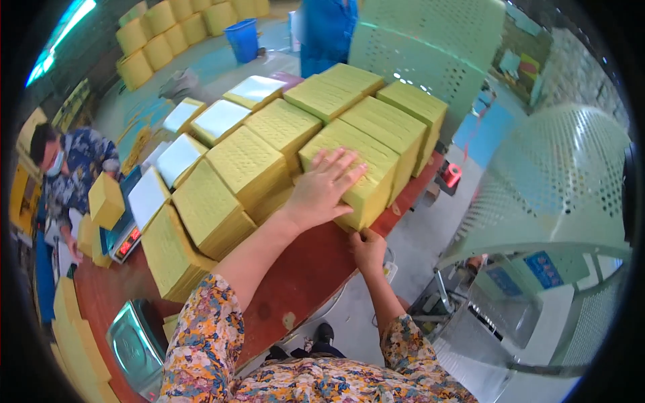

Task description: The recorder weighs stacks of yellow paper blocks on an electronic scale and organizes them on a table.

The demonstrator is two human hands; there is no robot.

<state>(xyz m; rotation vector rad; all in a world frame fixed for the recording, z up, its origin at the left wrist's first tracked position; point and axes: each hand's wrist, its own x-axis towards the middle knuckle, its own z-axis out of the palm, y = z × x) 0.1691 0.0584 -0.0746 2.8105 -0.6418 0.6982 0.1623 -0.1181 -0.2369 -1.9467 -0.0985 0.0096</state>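
Rows of square yellow paper stacks stand on a red-brown table (289,282). My left hand (326,185) lies on top of the nearest right stack of yellow paper (376,185), fingers spread and palm down. At that stack's lower front corner, by the table edge, my right hand (368,252) is closed with its fingertips on the paper; part of its grip is hidden. Two more stacks adjoin this one toward the far right. Left of my forearm are further yellow stacks (209,215), and several stacks behind them carry white sheets (148,198) on top.
A digital scale (124,243) sits at the left, with a co-worker (84,158) beside it. A metal-topped device (134,346) stands on the near left of the table. Perforated pale green panels (430,47) rise behind; a perforated green guard (551,181) and metal machine parts are right. A blue bin (243,41) stands far back.
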